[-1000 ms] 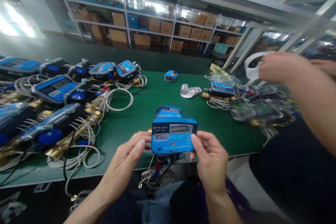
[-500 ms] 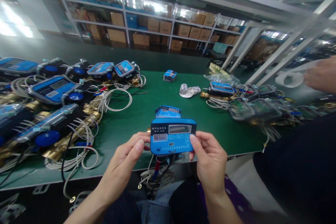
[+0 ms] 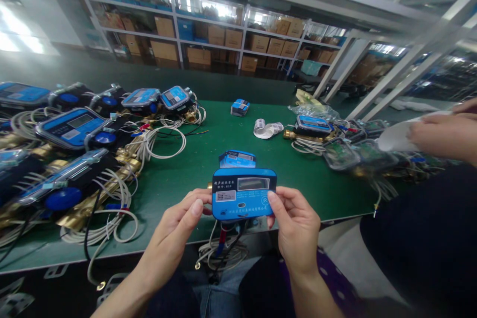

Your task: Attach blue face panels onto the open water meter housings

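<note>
A blue and black heat meter faceplate (image 3: 244, 198), with a display window and white print, faces me at the table's front edge. My right hand (image 3: 294, 221) pinches its right edge, thumb on the front. At the left edge, my left hand (image 3: 182, 223) is closed around the side of the meter, thumb raised along it. The meter's body is mostly hidden behind the faceplate; a bit of brass pipe (image 3: 209, 186) shows at the left. Its coiled grey cable (image 3: 223, 251) hangs below. Just behind lies a fanned stack of blue faceplates (image 3: 238, 159).
Finished-looking meters (image 3: 74, 126) with brass pipes and cables crowd the left. A label roll (image 3: 266, 129) and a small blue stack (image 3: 240, 107) lie further back. On the right are another meter (image 3: 313, 125), clear-covered housings (image 3: 341, 153) and a co-worker's hand (image 3: 443, 131) with white sheet material.
My hands and the faceplate have barely moved. At the right, the co-worker's hand has moved down and left with the white material, over the housings.
</note>
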`<state>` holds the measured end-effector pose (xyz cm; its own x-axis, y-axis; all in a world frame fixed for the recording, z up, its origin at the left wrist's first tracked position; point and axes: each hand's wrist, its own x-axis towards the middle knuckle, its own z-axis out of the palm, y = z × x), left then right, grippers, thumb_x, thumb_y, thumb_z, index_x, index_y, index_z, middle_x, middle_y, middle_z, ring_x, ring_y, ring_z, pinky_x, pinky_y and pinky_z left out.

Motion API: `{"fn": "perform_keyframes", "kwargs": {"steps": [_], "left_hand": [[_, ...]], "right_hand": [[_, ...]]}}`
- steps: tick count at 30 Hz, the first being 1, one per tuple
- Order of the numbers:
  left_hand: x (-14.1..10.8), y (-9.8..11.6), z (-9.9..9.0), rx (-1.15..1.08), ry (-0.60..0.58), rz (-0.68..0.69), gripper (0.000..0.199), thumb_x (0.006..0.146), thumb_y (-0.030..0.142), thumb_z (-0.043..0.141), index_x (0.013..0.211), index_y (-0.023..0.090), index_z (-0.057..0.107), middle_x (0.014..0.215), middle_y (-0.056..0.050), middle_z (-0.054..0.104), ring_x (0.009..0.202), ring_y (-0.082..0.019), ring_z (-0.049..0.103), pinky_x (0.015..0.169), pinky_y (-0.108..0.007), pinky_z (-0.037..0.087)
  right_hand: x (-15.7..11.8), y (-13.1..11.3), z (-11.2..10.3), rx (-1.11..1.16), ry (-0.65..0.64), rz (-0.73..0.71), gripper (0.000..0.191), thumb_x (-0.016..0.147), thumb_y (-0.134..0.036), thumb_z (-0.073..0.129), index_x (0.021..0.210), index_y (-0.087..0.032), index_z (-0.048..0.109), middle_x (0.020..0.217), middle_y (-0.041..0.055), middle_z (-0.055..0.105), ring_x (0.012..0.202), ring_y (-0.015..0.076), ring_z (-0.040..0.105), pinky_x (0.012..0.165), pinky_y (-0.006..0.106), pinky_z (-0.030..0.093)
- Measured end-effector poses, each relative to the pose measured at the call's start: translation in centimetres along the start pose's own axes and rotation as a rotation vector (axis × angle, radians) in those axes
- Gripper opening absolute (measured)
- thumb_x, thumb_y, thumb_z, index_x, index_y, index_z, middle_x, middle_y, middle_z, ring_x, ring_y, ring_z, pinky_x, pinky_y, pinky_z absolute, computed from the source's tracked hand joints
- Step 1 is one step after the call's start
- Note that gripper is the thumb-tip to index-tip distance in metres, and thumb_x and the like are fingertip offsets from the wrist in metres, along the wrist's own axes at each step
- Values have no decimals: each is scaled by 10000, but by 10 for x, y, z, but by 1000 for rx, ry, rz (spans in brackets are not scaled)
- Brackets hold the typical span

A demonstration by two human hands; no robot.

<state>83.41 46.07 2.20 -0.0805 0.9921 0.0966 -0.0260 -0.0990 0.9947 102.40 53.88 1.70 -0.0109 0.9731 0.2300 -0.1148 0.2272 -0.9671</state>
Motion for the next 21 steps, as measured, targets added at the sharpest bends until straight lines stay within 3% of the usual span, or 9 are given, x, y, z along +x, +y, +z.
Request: {"fn": "perform_keyframes", "kwargs": {"steps": [8, 16, 21], "left_hand": [[1, -4, -1, -7, 1, -5, 384, 1002, 458, 380, 1133, 248, 674, 1250, -32, 578, 1143, -245, 512, 927, -308, 412], [0, -7, -2, -24, 36, 8, 342, 991, 443, 430, 1101, 244, 685, 1183, -35, 612, 1110, -215, 525, 929, -275, 423], [4, -1, 1, 28, 80, 17, 259, 958, 420, 520, 999, 251, 712, 1055, -6, 659, 985, -151, 581, 881, -196, 441]], "right_hand": [[1, 1, 1, 5, -9, 2, 118, 826, -276, 723, 823, -176, 660, 539, -45, 581, 403, 56, 515, 398, 123, 420], [2, 3, 1, -1, -3, 17, 162, 818, -311, 726, 828, -168, 651, 538, -38, 575, 399, 70, 511, 386, 146, 420], [2, 3, 2, -3, -6, 21, 170, 817, -318, 725, 828, -166, 648, 531, -39, 574, 394, 70, 508, 382, 145, 419]]}}
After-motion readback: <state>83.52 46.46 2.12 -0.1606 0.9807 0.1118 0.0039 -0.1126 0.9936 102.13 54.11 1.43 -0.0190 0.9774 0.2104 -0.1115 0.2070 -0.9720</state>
